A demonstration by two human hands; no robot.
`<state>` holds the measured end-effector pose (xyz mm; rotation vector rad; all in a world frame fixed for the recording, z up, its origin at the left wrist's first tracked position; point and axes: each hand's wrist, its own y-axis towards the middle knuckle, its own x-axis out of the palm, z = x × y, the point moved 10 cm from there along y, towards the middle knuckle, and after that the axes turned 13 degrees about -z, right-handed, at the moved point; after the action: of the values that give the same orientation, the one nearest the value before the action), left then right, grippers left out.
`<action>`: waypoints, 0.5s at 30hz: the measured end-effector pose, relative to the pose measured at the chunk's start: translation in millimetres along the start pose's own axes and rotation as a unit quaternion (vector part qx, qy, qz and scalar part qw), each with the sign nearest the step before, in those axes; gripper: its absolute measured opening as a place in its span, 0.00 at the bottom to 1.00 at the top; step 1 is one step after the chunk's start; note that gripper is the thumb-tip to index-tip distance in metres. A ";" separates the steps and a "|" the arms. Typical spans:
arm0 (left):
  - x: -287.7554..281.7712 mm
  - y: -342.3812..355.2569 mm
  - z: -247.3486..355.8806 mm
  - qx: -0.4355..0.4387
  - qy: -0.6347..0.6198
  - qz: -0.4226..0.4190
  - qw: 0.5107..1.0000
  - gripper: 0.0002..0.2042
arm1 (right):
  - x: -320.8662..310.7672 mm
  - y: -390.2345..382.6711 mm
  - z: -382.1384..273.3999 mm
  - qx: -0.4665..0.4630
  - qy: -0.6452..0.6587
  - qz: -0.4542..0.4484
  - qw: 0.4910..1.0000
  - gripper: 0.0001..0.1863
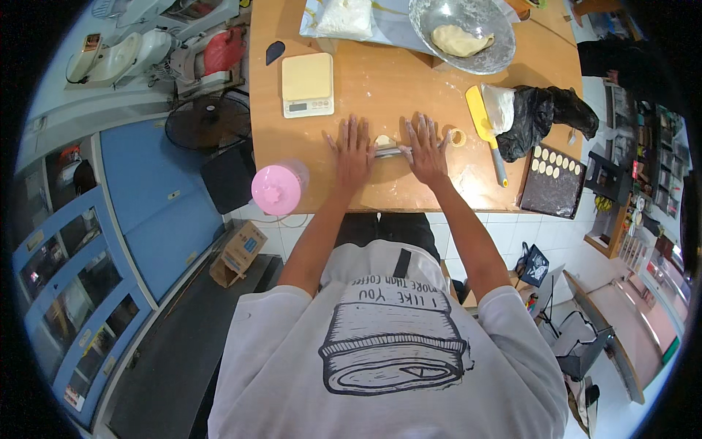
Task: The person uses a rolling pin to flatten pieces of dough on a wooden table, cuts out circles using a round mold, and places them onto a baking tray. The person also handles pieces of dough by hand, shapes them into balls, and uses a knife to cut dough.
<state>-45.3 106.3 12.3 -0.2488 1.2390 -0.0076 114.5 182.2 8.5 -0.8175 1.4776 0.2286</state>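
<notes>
My left hand and my right hand lie flat with fingers stretched apart, at either end of a slim metal rolling pin on the wooden table. A small pale piece of dough sits just beyond the pin, between my hands. Right of my right hand lie a yellowish ring and a yellow spatula with a grey handle. A pink lidded container stands left of my left hand, and a cream kitchen scale is farther forward.
At the far edge are a metal bowl with dough and a white bag on a tray. Black plastic lies at right, above a dark tray of several cut ovals. A fan stands left of the table.
</notes>
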 end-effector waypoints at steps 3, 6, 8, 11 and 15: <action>6.4 13.9 -11.3 -0.010 0.004 0.007 1.000 0.33 | -2.7 17.3 -2.9 0.001 -0.005 0.004 1.000 0.35; 6.8 23.6 -15.0 -0.007 0.002 0.024 1.000 0.33 | -1.8 30.1 1.7 0.008 -0.010 0.000 1.000 0.35; 5.5 23.6 -13.7 -0.003 -0.003 0.025 1.000 0.33 | 2.5 28.9 1.5 0.009 0.000 -0.004 1.000 0.34; 4.1 18.6 -9.8 0.004 -0.006 0.014 1.000 0.34 | 6.5 21.0 -2.9 0.002 -0.019 -0.003 1.000 0.35; 4.8 -1.2 3.7 0.008 0.020 -0.029 0.999 0.35 | 14.6 -10.6 -3.5 0.006 0.003 -0.012 1.000 0.34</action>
<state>-40.1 105.1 9.2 -0.2714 1.2699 -0.0731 120.1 167.4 -1.1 -0.8260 1.4732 0.2000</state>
